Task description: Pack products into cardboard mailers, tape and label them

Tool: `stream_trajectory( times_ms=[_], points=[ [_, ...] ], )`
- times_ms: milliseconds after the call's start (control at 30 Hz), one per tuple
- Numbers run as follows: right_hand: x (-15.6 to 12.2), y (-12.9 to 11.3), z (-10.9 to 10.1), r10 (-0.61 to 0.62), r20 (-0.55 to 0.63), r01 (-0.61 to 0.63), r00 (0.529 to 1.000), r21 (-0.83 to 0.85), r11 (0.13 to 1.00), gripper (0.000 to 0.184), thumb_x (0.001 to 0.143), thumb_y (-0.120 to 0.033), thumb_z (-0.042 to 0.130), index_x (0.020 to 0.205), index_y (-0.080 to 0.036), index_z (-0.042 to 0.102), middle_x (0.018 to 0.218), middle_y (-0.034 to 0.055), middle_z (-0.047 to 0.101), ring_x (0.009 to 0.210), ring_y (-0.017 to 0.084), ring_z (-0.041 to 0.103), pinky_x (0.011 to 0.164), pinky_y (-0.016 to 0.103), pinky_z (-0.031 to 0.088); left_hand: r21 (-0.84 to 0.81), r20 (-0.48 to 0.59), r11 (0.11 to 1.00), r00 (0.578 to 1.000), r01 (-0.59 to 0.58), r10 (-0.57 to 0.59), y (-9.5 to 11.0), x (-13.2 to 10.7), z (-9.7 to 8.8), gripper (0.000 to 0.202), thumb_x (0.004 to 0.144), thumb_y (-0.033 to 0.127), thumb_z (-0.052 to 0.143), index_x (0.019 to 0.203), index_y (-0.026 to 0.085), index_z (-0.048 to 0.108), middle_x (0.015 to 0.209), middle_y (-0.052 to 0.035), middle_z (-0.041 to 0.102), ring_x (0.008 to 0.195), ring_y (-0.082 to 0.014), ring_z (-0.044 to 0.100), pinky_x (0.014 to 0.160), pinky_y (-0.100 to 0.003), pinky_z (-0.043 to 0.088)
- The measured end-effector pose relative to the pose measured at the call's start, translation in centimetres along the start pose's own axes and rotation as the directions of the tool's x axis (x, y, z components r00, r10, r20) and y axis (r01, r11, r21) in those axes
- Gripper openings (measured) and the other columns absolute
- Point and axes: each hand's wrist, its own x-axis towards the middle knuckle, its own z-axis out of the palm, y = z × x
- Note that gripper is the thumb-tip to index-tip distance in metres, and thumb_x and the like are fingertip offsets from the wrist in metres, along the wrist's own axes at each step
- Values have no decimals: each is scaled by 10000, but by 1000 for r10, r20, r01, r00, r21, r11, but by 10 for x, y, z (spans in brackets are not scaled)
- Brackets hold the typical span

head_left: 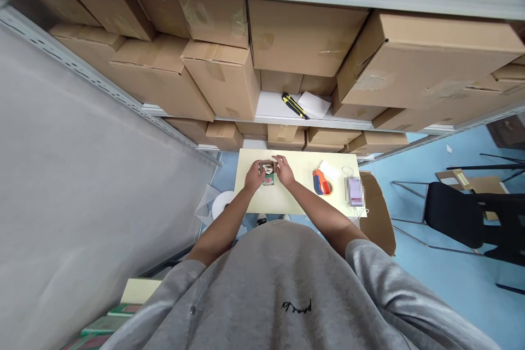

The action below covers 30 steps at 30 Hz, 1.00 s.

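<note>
My left hand and my right hand meet over a small green and red packet near the far edge of a pale yellow table. Fingers of both hands grip its sides, and a small round item on top is partly hidden by them. To the right of my right hand lie an orange and blue tape dispenser, a white paper slip and a purple packet, blurred and too unclear to name.
Cardboard boxes fill a metal shelf beyond the table, with a yellow-and-black box cutter on a white sheet. A white roll stands left of the table, a cardboard sheet leans right, and a black chair stands farther right.
</note>
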Motion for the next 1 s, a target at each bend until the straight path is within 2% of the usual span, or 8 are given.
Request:
stream_trajectory(
  times_ms=[100, 167, 267, 400, 567, 700, 800, 1000],
  points=[
    [0, 2, 0, -43, 91, 50, 995, -70, 996, 509, 939, -158, 517, 1412, -250, 681, 1599, 81, 530, 1376, 275, 600, 1191, 451, 500, -37, -22, 999, 1000, 18, -19, 0, -3, -4, 387, 1001, 239, 475, 1378, 254, 556, 1296, -108, 693, 1170, -271, 690, 1050, -455, 539],
    [0, 4, 2, -53, 151, 69, 987, -97, 993, 514, 982, -261, 555, 1490, -234, 627, 1627, 94, 508, 1450, 293, 545, 1228, 455, 463, -4, -57, 1000, 998, 7, -8, 0, -4, -8, 375, 997, 204, 446, 1343, 247, 585, 1310, -110, 676, 1231, -261, 657, 1074, -442, 526],
    [-1, 8, 4, -66, 265, 104, 962, -134, 986, 790, 952, -466, 686, 1650, -201, 426, 1723, 140, 361, 1552, 314, 429, 1257, 441, 414, 189, -49, 980, 996, -63, 74, 1, -5, -14, 351, 935, 140, 498, 1196, 245, 707, 1419, -125, 602, 1354, -294, 558, 1117, -481, 487],
    [-7, 12, -2, -12, 347, 116, 938, -278, 954, 1150, 821, -604, 828, 1729, -254, 215, 1801, 138, 127, 1640, 363, 223, 1277, 509, 347, 459, 115, 866, 979, -200, 166, 7, -4, -22, 407, 898, 107, 555, 1195, 284, 772, 1369, -134, 618, 1319, -346, 532, 1089, -528, 436],
    [-9, 7, -12, 4, 328, 160, 945, -469, 868, 1054, 823, -580, 840, 1692, -283, 323, 1811, 111, 71, 1661, 424, 0, 1289, 645, 192, 560, 349, 749, 921, -354, 174, 24, 12, -29, 302, 894, 347, 713, 1171, 242, 770, 1249, -153, 634, 1221, -360, 552, 1039, -488, 436],
    [-4, 3, -10, -25, 352, 182, 936, -421, 889, 1027, 779, -417, 904, 1646, -253, 378, 1743, 155, 308, 1649, 380, 149, 1286, 588, 246, 605, 490, 668, 864, -434, 117, 39, 31, -25, 270, 778, 366, 837, 996, 214, 787, 1198, -164, 652, 1238, -379, 543, 1055, -478, 415],
    [-4, 4, -5, -43, 335, 158, 941, -323, 933, 1017, 729, -316, 923, 1605, -225, 417, 1607, 171, 492, 1562, 355, 359, 1245, 526, 354, 582, 515, 687, 851, -436, 103, 48, 40, -16, 292, 691, 258, 874, 959, 190, 778, 1197, -185, 658, 1277, -403, 536, 1091, -489, 394],
    [-10, 2, -1, -64, 295, 123, 953, -184, 975, 981, 676, -270, 922, 1538, -217, 457, 1509, 144, 547, 1401, 321, 525, 1143, 457, 469, 463, 579, 744, 800, -481, 157, 44, 44, -13, 332, 575, 178, 889, 873, 200, 744, 1162, -195, 646, 1233, -426, 570, 1080, -510, 457]
  ],
)
